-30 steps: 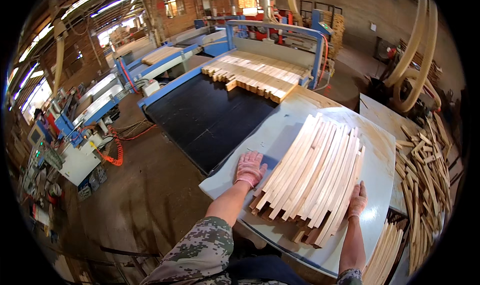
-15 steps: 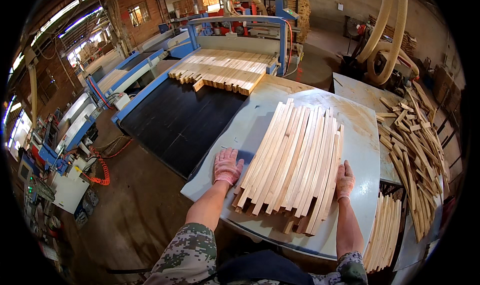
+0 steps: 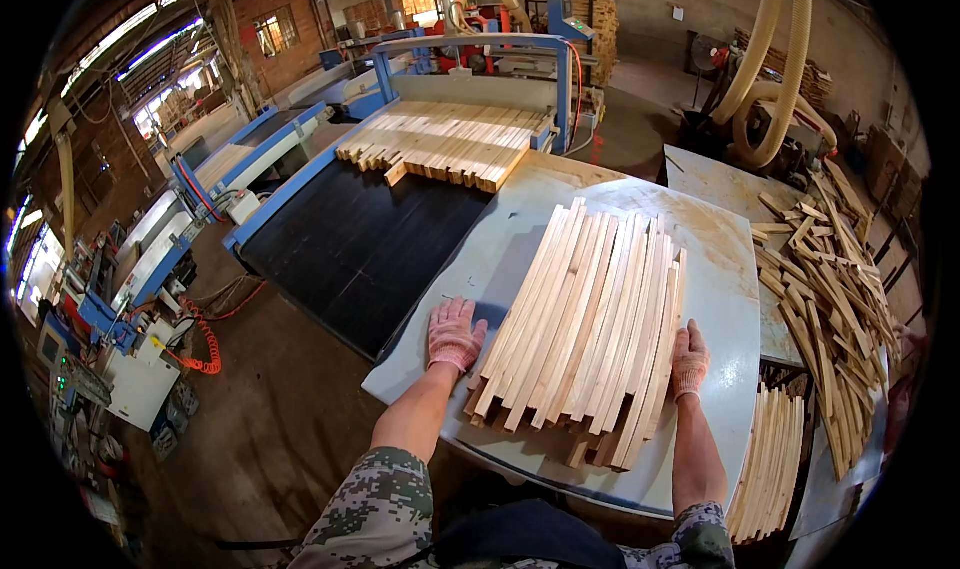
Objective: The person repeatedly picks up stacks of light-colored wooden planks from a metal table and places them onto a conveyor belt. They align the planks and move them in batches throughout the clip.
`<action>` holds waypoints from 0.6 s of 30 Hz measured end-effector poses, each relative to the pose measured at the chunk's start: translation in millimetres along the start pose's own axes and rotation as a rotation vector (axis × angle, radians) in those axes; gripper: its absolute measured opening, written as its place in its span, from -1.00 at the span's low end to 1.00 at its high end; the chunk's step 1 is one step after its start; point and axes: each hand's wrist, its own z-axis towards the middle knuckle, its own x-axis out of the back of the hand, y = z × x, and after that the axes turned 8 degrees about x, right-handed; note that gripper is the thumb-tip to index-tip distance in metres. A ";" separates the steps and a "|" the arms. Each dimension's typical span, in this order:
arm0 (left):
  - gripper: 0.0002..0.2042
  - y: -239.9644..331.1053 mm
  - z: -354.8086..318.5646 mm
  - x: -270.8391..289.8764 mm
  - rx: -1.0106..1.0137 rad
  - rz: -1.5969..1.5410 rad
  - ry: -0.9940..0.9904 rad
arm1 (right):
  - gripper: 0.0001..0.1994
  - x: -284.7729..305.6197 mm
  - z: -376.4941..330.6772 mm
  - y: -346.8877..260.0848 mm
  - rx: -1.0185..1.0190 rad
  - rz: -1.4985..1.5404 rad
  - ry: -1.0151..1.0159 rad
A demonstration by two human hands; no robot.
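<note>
A broad pile of pale wooden strips [image 3: 590,319] lies lengthwise on the light grey tabletop [image 3: 715,309], its near ends uneven. My left hand [image 3: 456,333], in a pinkish knit glove, rests flat on the tabletop just left of the pile, fingers spread a little and holding nothing. On the pile's right side is my right hand [image 3: 690,357], gloved the same way, its fingers stretched forward alongside the outermost strip. Whether it presses on that strip is hard to see. Neither hand grips a strip.
Left of the tabletop runs a black conveyor belt [image 3: 365,244], with a row of strips [image 3: 450,134] at its far end under a blue machine frame [image 3: 570,89]. Loose offcuts [image 3: 825,299] heap up at the right. More strips [image 3: 768,459] lie lower, beside the tabletop's right edge.
Both hands and the pile stay practically where they were. At the far right rim, a blurred reddish shape shows more than before.
</note>
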 end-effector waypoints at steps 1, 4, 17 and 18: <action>-0.36 -0.3 0.2 -1.6 -0.004 -0.007 0.010 | -0.49 0.2 0.2 0.5 0.001 -0.004 0.002; -0.36 -0.9 0.6 -4.4 -0.007 -0.005 0.026 | -0.49 1.0 -0.2 -0.4 0.002 -0.019 0.005; -0.38 0.0 1.1 2.3 -0.035 -0.006 0.026 | -0.50 -1.8 -2.9 -6.2 -0.002 0.014 0.008; -0.38 1.2 -0.3 5.6 -0.031 -0.011 0.017 | -0.50 0.4 -3.9 -7.4 -0.011 0.028 0.011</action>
